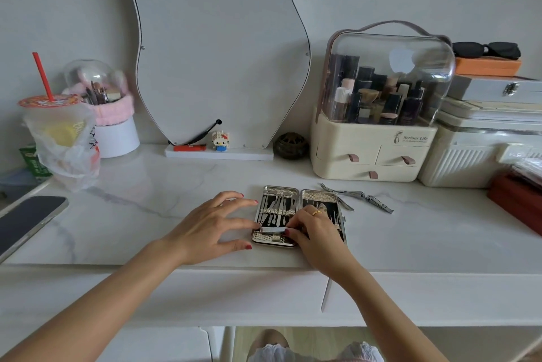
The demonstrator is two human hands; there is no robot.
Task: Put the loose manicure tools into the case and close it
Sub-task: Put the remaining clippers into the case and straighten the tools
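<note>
An open metal manicure case (pixel 280 189) lies flat on the white marble tabletop, both halves lined with several steel tools under straps. A silver nail clipper (pixel 272 229) lies across the lower part of the left half. My right hand (pixel 315 229) pinches the clipper's right end, covering part of the right half. My left hand (pixel 214 223) rests spread on the table at the case's left edge, a fingertip touching the clipper's left end. To the right of the case lie loose tools: cuticle nippers (pixel 341 193) and another nail clipper (pixel 379 203).
A cream cosmetics organiser (pixel 372 153) with a clear dome stands behind the loose tools. Boxes (pixel 481 138) are stacked at right, a red box (pixel 516 200) at the right edge. A phone (pixel 28 219) and bagged drink cup (pixel 63 138) sit at left. A mirror (pixel 220 47) stands behind.
</note>
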